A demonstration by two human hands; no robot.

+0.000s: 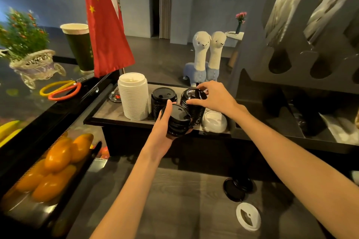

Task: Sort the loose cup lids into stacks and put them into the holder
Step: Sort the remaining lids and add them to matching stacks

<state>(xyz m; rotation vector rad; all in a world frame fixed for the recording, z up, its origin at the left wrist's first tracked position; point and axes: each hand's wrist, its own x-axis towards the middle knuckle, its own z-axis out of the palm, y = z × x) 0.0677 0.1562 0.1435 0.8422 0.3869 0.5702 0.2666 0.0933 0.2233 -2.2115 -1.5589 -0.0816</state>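
A short stack of black lids [177,120] is gripped by the left hand [163,128]; the right hand [215,97] is closed over a taller black stack [193,104] just behind it in the holder [108,110]. Below the grips, loose lids [238,188] are left on the counter [184,200]

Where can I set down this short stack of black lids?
The tray is crowded: white stack, two black stacks and a white lid fill its right side. Bare tray lies left of the white stack. The counter left of the loose black lids is also bare.
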